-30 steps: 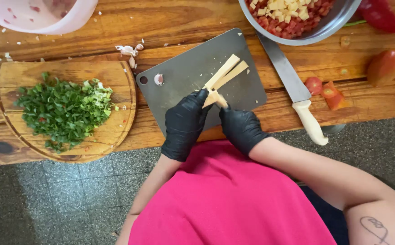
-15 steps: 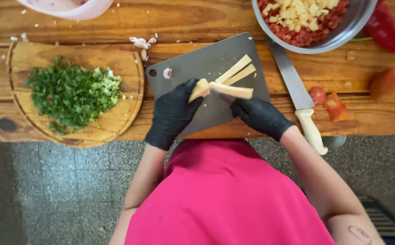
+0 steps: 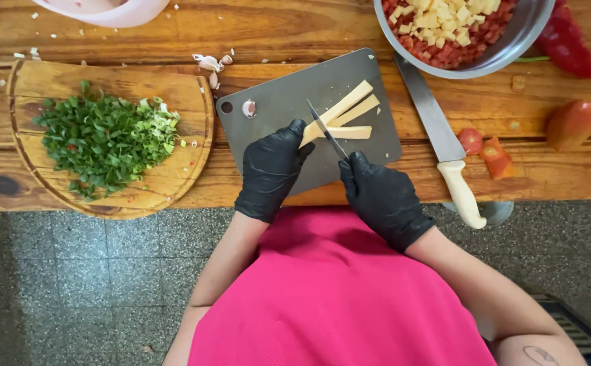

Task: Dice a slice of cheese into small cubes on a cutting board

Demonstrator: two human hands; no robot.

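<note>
Head view: I see left hand (image 3: 273,169) pinning cheese strips (image 3: 341,116) on grey board (image 3: 288,102); right hand (image 3: 380,196) closed round small knife (image 3: 327,130), blade toward 11 o'clock. Risk: strips could skid, blade nicking left fingertips.

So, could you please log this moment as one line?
left hand: holds pale cheese strips | right hand: small dark-bladed knife on strips | grey cutting board
</note>
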